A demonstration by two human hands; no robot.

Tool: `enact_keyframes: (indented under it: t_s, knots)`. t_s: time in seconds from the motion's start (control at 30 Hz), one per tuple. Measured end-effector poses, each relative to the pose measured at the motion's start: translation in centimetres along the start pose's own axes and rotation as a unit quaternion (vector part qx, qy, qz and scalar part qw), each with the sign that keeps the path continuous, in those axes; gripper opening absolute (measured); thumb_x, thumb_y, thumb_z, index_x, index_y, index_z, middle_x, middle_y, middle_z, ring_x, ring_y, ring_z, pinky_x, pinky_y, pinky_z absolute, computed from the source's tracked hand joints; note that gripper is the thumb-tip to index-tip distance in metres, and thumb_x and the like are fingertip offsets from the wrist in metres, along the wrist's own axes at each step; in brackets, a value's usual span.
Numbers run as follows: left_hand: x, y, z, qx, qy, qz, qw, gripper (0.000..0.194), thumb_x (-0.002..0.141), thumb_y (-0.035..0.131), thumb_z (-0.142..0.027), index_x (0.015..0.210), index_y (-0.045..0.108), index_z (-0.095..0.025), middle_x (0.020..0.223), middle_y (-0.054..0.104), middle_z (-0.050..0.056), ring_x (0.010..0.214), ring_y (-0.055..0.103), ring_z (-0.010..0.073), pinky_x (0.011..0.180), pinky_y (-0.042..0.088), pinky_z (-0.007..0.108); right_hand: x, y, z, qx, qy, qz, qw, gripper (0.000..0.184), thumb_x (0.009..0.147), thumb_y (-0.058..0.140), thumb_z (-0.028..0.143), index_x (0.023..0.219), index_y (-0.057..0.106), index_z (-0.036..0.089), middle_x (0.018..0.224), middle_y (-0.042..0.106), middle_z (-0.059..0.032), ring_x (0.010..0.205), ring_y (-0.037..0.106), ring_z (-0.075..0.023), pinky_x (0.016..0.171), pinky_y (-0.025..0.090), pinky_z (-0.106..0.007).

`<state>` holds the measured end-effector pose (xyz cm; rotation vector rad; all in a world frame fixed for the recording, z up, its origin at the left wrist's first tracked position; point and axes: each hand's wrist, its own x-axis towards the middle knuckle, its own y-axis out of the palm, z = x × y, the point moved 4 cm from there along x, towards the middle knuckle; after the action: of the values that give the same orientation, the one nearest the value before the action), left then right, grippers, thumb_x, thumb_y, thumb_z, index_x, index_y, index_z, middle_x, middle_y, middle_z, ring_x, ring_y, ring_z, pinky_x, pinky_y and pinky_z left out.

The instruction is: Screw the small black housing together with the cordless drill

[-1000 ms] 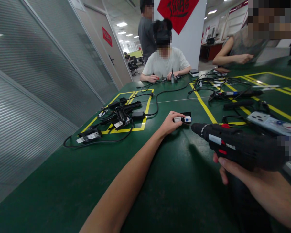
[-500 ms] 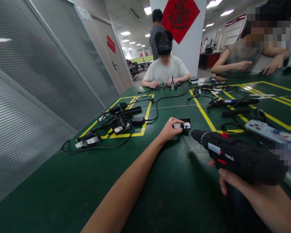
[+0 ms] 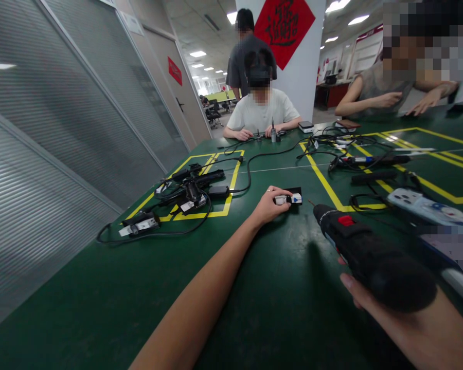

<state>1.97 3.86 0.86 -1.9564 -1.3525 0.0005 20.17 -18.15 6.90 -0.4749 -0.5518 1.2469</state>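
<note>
Near the middle of the green table, my left hand (image 3: 273,206) pinches a small white piece with a dark part and a bit of blue (image 3: 296,198), which rests on a small black pad (image 3: 298,190). Its exact kind I cannot make out. My right hand (image 3: 357,295) grips a black cordless drill (image 3: 364,246) with a red switch on top. A thin bit (image 3: 310,203) sticks out of the chuck. The bit's tip is to the right of the white piece and apart from it. The drill's body hides most of the right fingers and the handle.
On the left lies a heap of black tools and cables (image 3: 193,187) inside yellow tape. A soldering-iron-like tool with cables (image 3: 370,160) lies on the right, near a pale blue power strip (image 3: 428,204). Across the table (image 3: 139,288) sits a person in a headset (image 3: 264,110); others are nearby.
The drill has swung so that its tip moved right, away from the white piece, and its top now shows more. My left hand has stayed in place on the piece.
</note>
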Motion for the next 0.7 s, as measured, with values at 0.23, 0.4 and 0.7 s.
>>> enact_keyframes:
  t_s: [0.23,0.4,0.7]
  knots:
    - [0.0,-0.1,0.0,0.008,0.014,0.003,1.0,0.035,0.072,0.066,-0.025,0.107,0.064,-0.019,0.101,0.051,0.005,0.096,0.052,0.0151,0.089,0.045,0.029,-0.1,1.1,0.8,0.06,0.016,0.101,0.993,0.07,0.072,0.057,0.041,0.137,0.034,0.03,0.135,0.056,-0.0052,0.117,0.057,-0.0276,0.091,0.052,-0.045]
    - [0.0,0.0,0.1,0.012,0.023,0.006,1.0,0.038,0.07,0.069,-0.026,0.107,0.063,-0.02,0.103,0.05,0.005,0.098,0.051,0.0161,0.091,0.044,0.03,-0.1,1.9,0.2,0.06,0.008,0.144,0.988,0.071,0.073,0.058,0.032,0.138,0.029,0.032,0.132,0.057,-0.0057,0.118,0.055,-0.0238,0.097,0.047,-0.043]
    - [0.0,0.1,-0.2,0.043,0.029,-0.003,0.999,0.042,0.065,0.073,-0.023,0.106,0.063,-0.02,0.107,0.048,0.006,0.106,0.048,0.0188,0.099,0.04,0.035,-1.3,4.6,0.7,-0.091,-0.021,0.191,0.977,0.097,0.064,0.063,0.021,0.145,0.011,0.03,0.116,0.061,-0.01,0.09,0.067,-0.0272,0.074,0.052,-0.039]
